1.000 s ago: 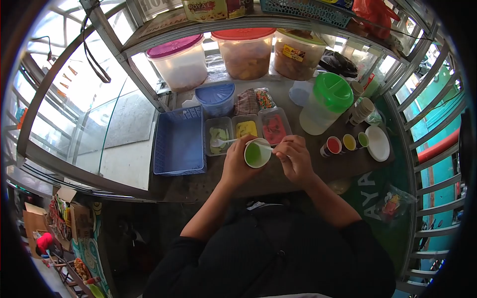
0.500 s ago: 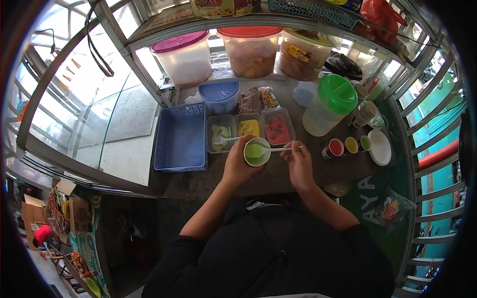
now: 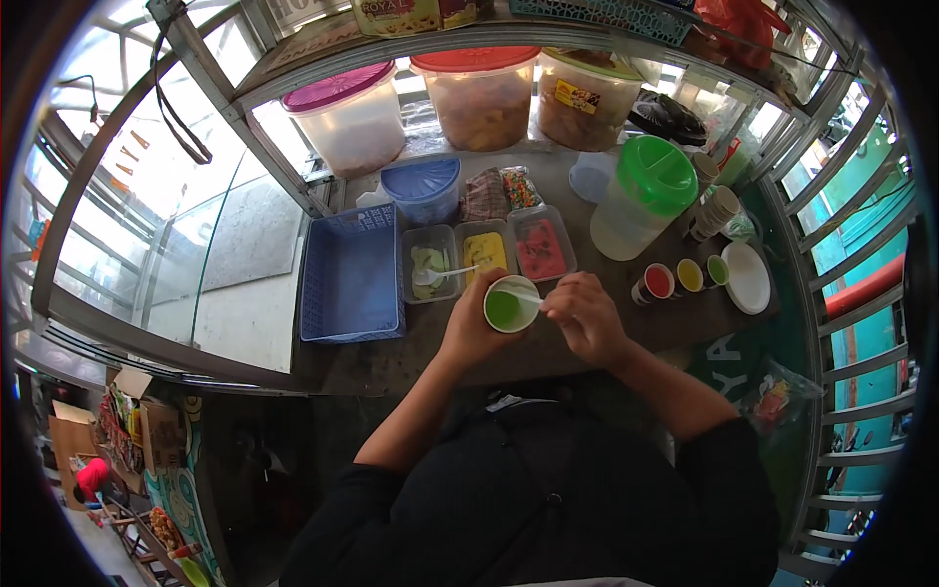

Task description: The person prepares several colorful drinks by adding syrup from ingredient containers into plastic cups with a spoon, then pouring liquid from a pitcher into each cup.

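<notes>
My left hand (image 3: 473, 328) is wrapped round a white paper cup (image 3: 504, 331) with green contents (image 3: 504, 307). In my right hand (image 3: 585, 318) is the handle of a white plastic spoon (image 3: 524, 293), pinched between the fingers, its bowl end inside the cup. Just beyond the cup stand three clear tubs: one with pale green contents (image 3: 427, 260) and a second white spoon (image 3: 430, 278), one with yellow (image 3: 486, 252), one with red (image 3: 541, 249). To the right are small cups with red (image 3: 658, 281), yellow (image 3: 691, 275) and green (image 3: 718, 270) contents.
A blue basket (image 3: 352, 323) stands left, near a blue-lidded tub (image 3: 423, 186). At the right are a green-lidded pitcher (image 3: 631, 210), stacked paper cups (image 3: 715, 212) and white plates (image 3: 747, 278). Large lidded containers (image 3: 482, 103) line the back. A person in red (image 3: 93, 478) is far off, lower left.
My right hand has moved inward and the spoon sits steeper in the cup. My left hand still holds the cup, slightly further right. The camera view has shifted a little.
</notes>
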A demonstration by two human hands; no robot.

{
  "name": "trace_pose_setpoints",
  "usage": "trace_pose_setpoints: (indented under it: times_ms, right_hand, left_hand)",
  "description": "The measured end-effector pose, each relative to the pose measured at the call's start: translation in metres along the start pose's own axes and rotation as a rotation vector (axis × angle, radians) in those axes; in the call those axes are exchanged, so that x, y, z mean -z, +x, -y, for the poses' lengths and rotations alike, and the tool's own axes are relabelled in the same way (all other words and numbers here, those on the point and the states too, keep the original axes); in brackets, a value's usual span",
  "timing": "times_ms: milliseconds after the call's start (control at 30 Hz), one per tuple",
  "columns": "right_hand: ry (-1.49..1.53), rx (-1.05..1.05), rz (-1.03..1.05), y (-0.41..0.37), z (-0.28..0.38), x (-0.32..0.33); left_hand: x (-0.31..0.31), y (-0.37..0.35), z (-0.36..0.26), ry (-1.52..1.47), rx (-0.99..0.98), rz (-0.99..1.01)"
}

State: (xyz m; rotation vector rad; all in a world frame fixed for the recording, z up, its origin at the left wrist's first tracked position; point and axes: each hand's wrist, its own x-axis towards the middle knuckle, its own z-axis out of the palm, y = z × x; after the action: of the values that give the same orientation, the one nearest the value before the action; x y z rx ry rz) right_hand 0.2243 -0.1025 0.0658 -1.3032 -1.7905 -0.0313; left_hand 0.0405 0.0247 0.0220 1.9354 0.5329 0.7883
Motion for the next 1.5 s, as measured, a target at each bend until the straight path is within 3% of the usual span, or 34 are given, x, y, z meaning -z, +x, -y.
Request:
trace_pose_setpoints:
  times_ms: [167,367,567,767,867,1067,1367,1500]
  right_hand:
    - [-0.201,0.177,0.365,0.008,0.015,0.012]
    - [-0.158,0.201,0.376,0.015,0.008,0.016]
    - [-0.021,0.046,0.423,0.010,0.007,0.026]
    - [-0.072,0.095,0.442,0.018,0.005,0.036]
    - [0.026,-0.025,0.365,0.013,0.005,0.024]
    - [-0.122,-0.054,0.197,0.016,0.004,0.016]
    - [0.111,-0.373,0.047,-0.017,-0.013,-0.013]
    - [0.140,-0.312,0.075,-0.015,-0.015,-0.018]
  left_hand:
    - [-0.001,0.000,-0.005,0.015,-0.040,0.044]
    - [-0.007,-0.002,-0.015,-0.013,0.004,0.142]
    - [-0.014,-0.004,-0.012,0.012,0.010,0.197]
    - [-0.018,-0.006,-0.023,-0.052,0.024,0.185]
    - [-0.019,-0.008,-0.021,-0.073,0.030,0.177]
    - [-0.017,-0.009,-0.016,-0.126,0.047,0.129]
    - [-0.022,-0.014,-0.001,-0.117,0.089,0.085]
    - [-0.025,-0.016,0.001,-0.140,0.131,0.113]
